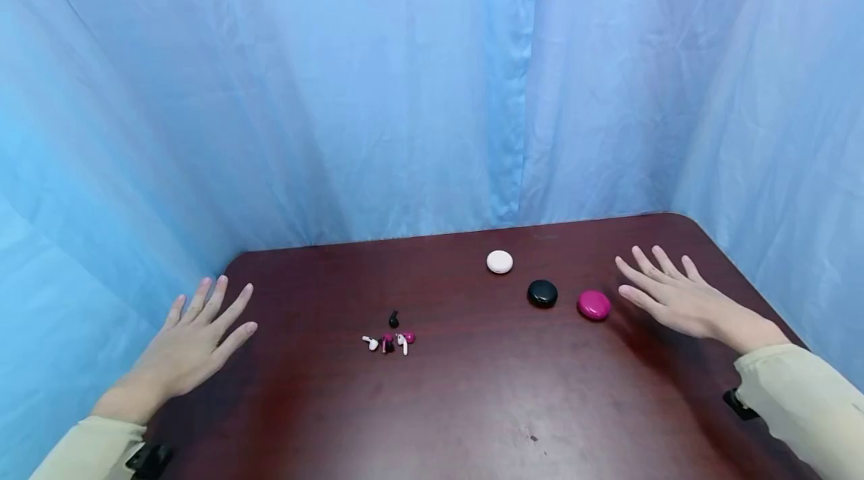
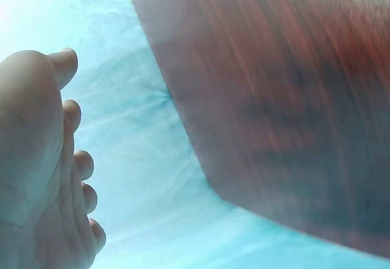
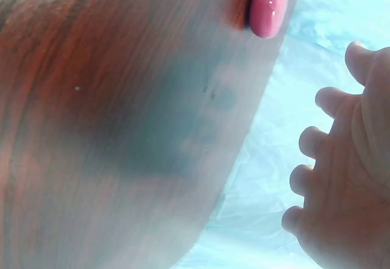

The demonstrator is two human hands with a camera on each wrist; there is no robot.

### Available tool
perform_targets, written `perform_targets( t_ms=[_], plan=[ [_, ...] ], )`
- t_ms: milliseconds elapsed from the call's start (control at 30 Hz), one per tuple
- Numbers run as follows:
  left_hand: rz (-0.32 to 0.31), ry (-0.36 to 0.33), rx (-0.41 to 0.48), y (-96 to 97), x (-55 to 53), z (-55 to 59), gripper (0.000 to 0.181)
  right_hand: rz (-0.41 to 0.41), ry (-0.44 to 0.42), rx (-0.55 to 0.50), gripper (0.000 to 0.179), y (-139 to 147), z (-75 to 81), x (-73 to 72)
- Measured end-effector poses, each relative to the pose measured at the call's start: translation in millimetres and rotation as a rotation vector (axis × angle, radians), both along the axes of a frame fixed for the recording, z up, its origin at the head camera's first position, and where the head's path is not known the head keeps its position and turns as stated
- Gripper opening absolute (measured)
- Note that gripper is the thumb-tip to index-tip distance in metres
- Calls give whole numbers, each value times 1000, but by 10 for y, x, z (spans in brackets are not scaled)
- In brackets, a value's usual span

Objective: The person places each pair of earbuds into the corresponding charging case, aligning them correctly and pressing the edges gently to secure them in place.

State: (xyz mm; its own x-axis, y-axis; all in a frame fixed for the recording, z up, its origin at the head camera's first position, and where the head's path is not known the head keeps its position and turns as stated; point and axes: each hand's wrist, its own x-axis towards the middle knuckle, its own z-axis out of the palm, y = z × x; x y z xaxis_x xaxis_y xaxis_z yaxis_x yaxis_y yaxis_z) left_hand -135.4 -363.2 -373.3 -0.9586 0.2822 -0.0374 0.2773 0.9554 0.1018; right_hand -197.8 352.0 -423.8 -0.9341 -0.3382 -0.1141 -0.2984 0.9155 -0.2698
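A: State?
B: My left grip (image 1: 178, 352) and right grip (image 1: 675, 301) are both spread wide.
A: Pink case (image 1: 594, 305)?
B: On the counter (image 1: 472, 405), near, nine o'clock from my right grip. Black case (image 1: 543, 293) just past it, then white case (image 1: 499, 262) at ten.
A: Buds (image 1: 388, 346)?
B: Mostly bunched, three o'clock from my left grip, well apart from it.

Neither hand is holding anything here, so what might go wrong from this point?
Two risks stand out. The bunched earbuds lie so close that fingers reaching for one might nudge another or take the wrong colour. The round magenta case looks smooth and sits nearest the right hand, so a careless sweep could send it sliding.
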Motion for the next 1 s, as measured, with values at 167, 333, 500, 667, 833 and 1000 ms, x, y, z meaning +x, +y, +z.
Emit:
perform_targets(
  t_ms=[167, 333, 500, 667, 833, 1000],
  plan=[
    [-17, -2, -32, -114, -18, 140, 73, 15, -2, -11, 72, -35, 94, -31],
    [-11, -10, -37, -152, -44, 311, 74, 46, -72, -110, 77, -120, 201, -102],
    [-50, 15, 36, 113, -60, 302, 70, 160, -48, -121, 75, -171, 189, -127],
    [-109, 42, 67, 485, -20, 211, 67, 256, 40, -96, 59, -201, 86, -187],
    [-148, 63, 70, 730, 6, 149, 67, 269, 8, -88, 52, -261, 8, -253],
    [-170, 83, 84, 861, -10, 107, 66, 281, -11, -84, 51, -317, -62, -295]
  ],
)
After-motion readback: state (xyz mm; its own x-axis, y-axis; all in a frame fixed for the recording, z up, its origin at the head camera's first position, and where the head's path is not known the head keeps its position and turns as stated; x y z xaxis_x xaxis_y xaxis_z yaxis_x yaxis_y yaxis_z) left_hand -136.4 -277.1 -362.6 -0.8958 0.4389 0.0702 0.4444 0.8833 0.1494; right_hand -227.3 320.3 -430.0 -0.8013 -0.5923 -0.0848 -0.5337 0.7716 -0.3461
